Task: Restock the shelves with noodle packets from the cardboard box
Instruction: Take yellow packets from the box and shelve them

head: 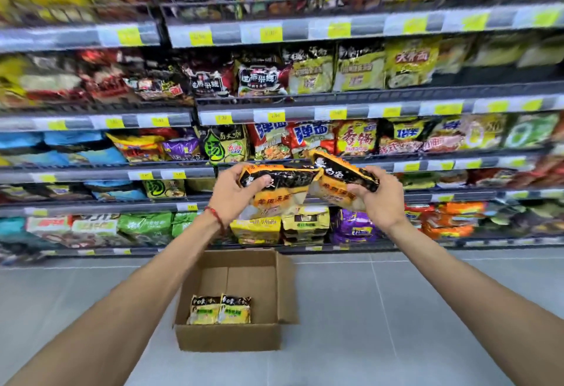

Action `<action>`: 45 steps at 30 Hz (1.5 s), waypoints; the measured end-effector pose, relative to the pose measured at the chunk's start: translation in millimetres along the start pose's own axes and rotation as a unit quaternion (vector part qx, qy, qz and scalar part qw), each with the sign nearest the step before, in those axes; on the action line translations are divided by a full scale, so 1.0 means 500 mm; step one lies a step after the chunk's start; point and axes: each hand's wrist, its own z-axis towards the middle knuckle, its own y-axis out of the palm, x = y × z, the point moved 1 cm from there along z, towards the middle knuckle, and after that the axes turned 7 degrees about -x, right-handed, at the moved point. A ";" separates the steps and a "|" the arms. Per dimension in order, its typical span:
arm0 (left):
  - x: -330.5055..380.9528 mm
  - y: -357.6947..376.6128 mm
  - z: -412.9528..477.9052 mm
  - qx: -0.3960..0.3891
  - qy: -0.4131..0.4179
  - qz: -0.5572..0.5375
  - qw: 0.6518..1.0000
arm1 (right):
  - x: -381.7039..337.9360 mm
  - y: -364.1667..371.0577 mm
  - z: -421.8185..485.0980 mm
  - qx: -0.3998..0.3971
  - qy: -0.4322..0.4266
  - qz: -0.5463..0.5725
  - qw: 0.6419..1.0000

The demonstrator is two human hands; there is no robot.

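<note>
Your left hand [230, 195] grips one orange noodle packet [283, 187] and your right hand [381, 202] grips a second orange packet [341, 176]. Fingers curl round each, and both are raised at frame centre, in front of the shelves [299, 114]. At lower centre, the cardboard box [229, 338] on the floor holds just two yellow packets [234, 309]. You look nearly finished: shelve this pair, then those last two.

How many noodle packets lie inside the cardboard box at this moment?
2. The left packet and the right packet lie side by side on the floor of the box, close to its near wall. That wall may hide more.
</note>
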 end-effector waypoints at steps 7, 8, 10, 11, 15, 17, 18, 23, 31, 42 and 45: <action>0.184 0.169 0.057 0.050 0.036 -0.015 0.998 | 0.095 -0.228 0.071 0.011 -0.007 0.018 1.000; 0.201 0.195 0.066 0.055 0.040 -0.015 0.998 | 0.109 -0.256 0.081 0.012 -0.011 0.014 1.000; 0.236 0.242 0.085 0.069 0.052 -0.002 0.996 | 0.133 -0.305 0.103 0.016 -0.020 0.011 1.000; 0.249 0.264 0.097 0.073 0.052 -0.006 0.996 | 0.144 -0.326 0.114 0.017 -0.022 0.014 1.000; 0.306 0.323 0.153 0.077 0.038 -0.022 0.996 | 0.187 -0.392 0.165 0.033 -0.024 0.013 0.999; 0.334 0.349 0.196 0.074 0.033 -0.020 0.996 | 0.209 -0.418 0.198 0.041 -0.026 0.021 0.999; 0.354 0.362 0.215 0.075 0.038 -0.012 0.996 | 0.219 -0.432 0.215 0.046 -0.023 0.023 0.998; 0.404 0.423 0.347 0.093 0.053 -0.053 0.993 | 0.267 -0.495 0.303 0.092 -0.006 0.046 0.995; 0.453 0.538 0.507 0.103 0.058 -0.099 0.988 | 0.326 -0.595 0.451 0.146 -0.029 0.013 0.989; 0.530 0.675 0.595 0.208 0.015 -0.158 0.965 | 0.382 -0.708 0.619 0.111 -0.086 0.061 0.988; 0.542 0.712 0.595 0.249 0.009 -0.160 0.955 | 0.381 -0.728 0.641 0.090 -0.083 0.082 0.989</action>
